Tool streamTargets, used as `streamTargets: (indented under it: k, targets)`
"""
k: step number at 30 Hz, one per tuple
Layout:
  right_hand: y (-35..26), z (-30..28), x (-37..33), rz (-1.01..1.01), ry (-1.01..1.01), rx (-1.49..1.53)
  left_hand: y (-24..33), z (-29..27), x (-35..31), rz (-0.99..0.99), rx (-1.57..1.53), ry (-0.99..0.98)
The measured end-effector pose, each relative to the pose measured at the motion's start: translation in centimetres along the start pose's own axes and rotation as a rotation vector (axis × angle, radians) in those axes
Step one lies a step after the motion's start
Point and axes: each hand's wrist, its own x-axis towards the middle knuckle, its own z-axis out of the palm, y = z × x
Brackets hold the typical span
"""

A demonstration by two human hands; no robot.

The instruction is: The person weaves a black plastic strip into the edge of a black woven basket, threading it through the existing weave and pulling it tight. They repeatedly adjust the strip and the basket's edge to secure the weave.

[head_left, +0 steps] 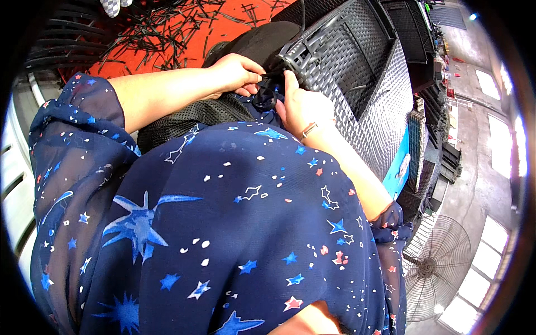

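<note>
My left hand is closed, its thumb and fingertips pinched on a thin black strip at the near corner of a black woven furniture piece. Just right of it, my right hand rests against that corner. Its index finger is stretched out with the tip by the strip, and the thumb stands apart below; the remaining fingers are mostly hidden. The woven piece leans tilted on its side, its hollow inside facing up and left. A small round black object sits between my hands, its kind unclear.
Cut black strips litter a red surface at upper left. Dark slatted pieces stand left of it. More black woven pieces are stacked along the right, near a blue panel. A large caged fan stands at lower right.
</note>
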Motion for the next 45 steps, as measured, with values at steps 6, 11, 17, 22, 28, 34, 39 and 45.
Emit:
streamTargets:
  k: [6, 11, 17, 22, 28, 34, 39, 45]
  targets:
    - [0.1, 0.3, 1.0, -0.036, -0.05, -0.088, 0.1, 0.0, -0.1, 0.008, 0.002, 0.004]
    - [0.6, -0.1, 2.1, -0.036, 0.073, 0.14, 0.2, -0.1, 0.0, 0.006, -0.021, 0.012]
    - [1.7, 1.2, 2.4, -0.066, 0.159, 0.295, 0.0, 0.2, 1.2, -0.028, -0.029, -0.002]
    - [2.4, 1.7, 1.8, -0.083, 0.125, 0.369, 0.2, 0.3, 1.2, -0.036, -0.045, 0.0]
    - [2.7, 1.3, 1.2, -0.12, 0.082, 0.334, 0.8, 0.2, 1.4, -0.109, -0.099, -0.005]
    - [2.1, 3.1, 0.2, -0.171, 0.134, 0.359, 0.8, -0.3, 1.0, -0.126, -0.066, -0.027]
    - [2.1, 3.4, 0.1, -0.137, 0.094, 0.38, 0.7, -0.2, 0.3, -0.125, -0.072, -0.011]
    - [0.8, 1.8, -0.3, -0.005, -0.043, 0.238, 0.2, -0.1, 0.4, -0.046, -0.009, -0.016]
